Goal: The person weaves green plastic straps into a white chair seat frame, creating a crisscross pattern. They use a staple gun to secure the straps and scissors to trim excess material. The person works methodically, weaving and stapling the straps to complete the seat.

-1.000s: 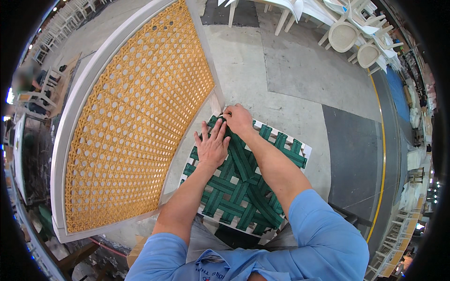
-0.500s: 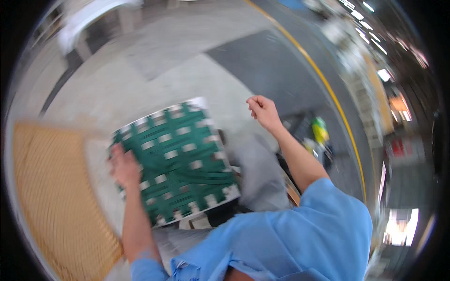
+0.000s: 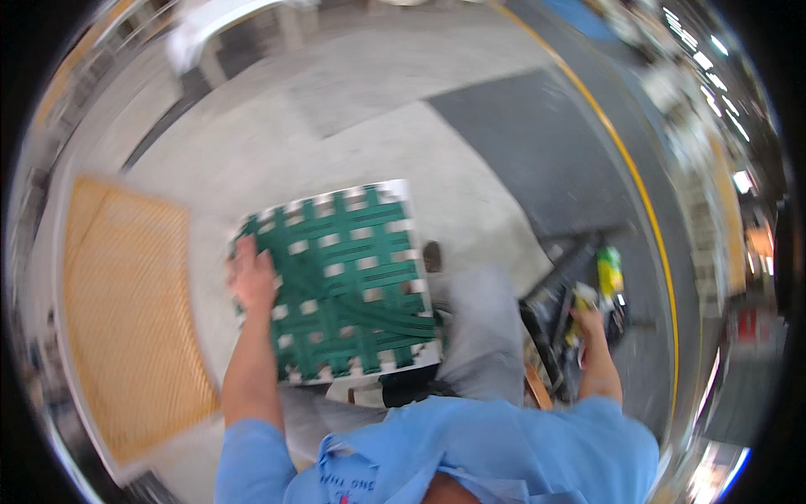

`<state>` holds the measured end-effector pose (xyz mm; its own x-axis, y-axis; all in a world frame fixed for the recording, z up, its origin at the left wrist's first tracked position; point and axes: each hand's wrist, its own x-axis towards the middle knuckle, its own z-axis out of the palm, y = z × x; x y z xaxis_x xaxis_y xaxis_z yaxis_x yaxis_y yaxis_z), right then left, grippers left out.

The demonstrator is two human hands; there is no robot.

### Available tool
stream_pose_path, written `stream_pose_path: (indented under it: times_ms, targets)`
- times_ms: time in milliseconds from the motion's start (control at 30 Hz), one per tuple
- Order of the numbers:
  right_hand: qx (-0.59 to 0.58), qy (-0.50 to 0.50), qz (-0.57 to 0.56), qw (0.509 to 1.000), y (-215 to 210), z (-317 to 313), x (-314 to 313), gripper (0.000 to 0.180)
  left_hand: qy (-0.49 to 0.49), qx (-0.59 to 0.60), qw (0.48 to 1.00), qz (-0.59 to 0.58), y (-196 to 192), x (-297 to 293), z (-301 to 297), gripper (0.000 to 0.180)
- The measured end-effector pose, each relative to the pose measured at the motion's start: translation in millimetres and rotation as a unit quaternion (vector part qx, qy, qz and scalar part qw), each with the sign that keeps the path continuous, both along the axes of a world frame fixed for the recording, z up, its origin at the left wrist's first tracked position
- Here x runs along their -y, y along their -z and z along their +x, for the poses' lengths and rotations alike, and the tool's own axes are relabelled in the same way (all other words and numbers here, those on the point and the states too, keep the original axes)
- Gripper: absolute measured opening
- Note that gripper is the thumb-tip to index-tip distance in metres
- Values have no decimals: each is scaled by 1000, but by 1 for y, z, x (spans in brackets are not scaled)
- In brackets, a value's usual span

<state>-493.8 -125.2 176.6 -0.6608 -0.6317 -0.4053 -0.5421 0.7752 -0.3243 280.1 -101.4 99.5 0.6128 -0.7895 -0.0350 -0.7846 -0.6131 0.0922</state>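
A square white frame woven with green webbing straps (image 3: 336, 277) rests over my lap, its near edge at my legs. On its left edge lies my left hand (image 3: 252, 275), fingers spread against the webbing and rim. A loose length of green strap runs across the right part of the weave. Off to the right, my right hand (image 3: 590, 321) reaches down among dark tools. It is at a yellowish, tool-like object (image 3: 584, 296) that is too blurred to name. The fingers of that hand are mostly hidden.
A tan woven panel in a pale frame (image 3: 134, 319) stands at the left. Beside my right hand are a green and yellow container (image 3: 609, 269) and a black stand (image 3: 541, 336). A yellow floor line (image 3: 638, 168) curves along the right. A white-covered table (image 3: 227, 17) stands far left.
My right hand has moved from above the frame's far right corner down to the tools on the right. My left hand stays on the frame's left edge. The whole view has shifted.
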Motion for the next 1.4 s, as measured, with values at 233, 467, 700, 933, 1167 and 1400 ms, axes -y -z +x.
stream_pose_path:
  times_ms: [233, 467, 700, 933, 1167, 1400]
  targets:
    - [-57, -247, -175, 951, -56, 77, 29, 62, -35, -19, 999, -23, -14, -5, 1, 60]
    - [387, -348, -122, 845, -131, 345, 115, 43, -37, -45, 997, -54, -11, -15, 8, 60]
    - [430, -526, 47, 732, -84, 649, 119, 41, -27, -80, 995, -55, -6, -21, 15, 60]
    - [384, -519, 69, 761, -40, 745, 105, 27, -22, -98, 992, -75, -1, -24, 20, 60]
    - [397, -537, 61, 742, -21, 751, 105, 25, -17, -118, 989, -84, -3, -26, 23, 59]
    - [338, -569, 47, 748, -13, 762, 105, 25, -24, -104, 987, -122, -2, -26, 23, 57]
